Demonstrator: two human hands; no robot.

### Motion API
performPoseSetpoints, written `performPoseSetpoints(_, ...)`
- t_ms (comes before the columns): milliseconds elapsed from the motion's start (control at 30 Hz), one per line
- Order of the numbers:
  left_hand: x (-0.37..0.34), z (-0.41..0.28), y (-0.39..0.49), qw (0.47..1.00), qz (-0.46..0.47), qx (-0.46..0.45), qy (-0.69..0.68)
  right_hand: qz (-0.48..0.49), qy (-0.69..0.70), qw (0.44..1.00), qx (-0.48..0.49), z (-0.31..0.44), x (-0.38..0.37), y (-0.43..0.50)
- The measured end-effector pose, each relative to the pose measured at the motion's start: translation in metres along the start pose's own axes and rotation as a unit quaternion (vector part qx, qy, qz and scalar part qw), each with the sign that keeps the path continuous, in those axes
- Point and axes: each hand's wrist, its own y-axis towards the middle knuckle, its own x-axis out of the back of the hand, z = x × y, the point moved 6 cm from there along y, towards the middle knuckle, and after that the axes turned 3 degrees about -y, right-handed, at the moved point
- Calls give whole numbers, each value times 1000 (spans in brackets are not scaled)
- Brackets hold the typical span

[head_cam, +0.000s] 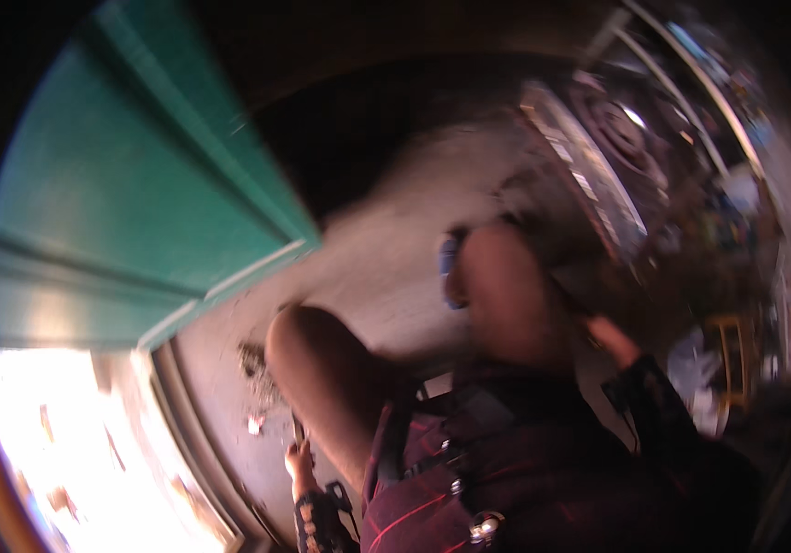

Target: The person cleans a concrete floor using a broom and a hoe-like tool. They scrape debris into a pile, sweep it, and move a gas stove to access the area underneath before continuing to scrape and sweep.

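Observation:
My left hand (300, 461) hangs low beside my bent left knee (305, 339). Its fingers are curled around a slim tool-like object (298, 430), too blurred to name. On the other side, my right hand (613, 339) is down by my right thigh (509, 297). Blur and shadow hide its fingers and anything in them. Both forearms wear dark patterned sleeves with a strapped device at each wrist. Beneath my legs lies a dusty concrete floor (381, 256).
A large green metal door or shutter panel (160, 186) fills the upper left, above a bright doorway (91, 442). Debris (257, 373) lies near the threshold. To the right are a long metal-edged frame (589, 166), a yellow stool-like frame (734, 359) and a plastic bag (692, 363).

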Motion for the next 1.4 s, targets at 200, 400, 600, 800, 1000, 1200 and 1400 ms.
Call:
performPoseSetpoints(200, 0, 37, 3, 992, 45, 53, 107, 35, 92, 993, -68, -29, -11, -46)
performPoseSetpoints(400, 9, 30, -15, 992, 60, 66, 92, 65, 130, 982, -123, -52, -4, -112)
performPoseSetpoints(600, 12, 19, -25, 991, 65, 68, 90, 63, 29, 978, -198, -144, 5, -153)
performPoseSetpoints(800, 4, -2, -21, 992, 65, 52, 93, 64, -5, 966, -250, -225, -2, -151)
performPoseSetpoints(1000, -1, -31, -16, 995, 57, 16, 77, 36, -102, 963, -248, -242, 3, -141)
performPoseSetpoints(1200, 16, -114, -2, 991, -11, -128, 28, -48, -42, 974, -216, -261, 23, -141)
performPoseSetpoints(1400, 51, -280, -38, 919, -113, -375, -31, -71, 16, 975, -209, -340, 35, -179)
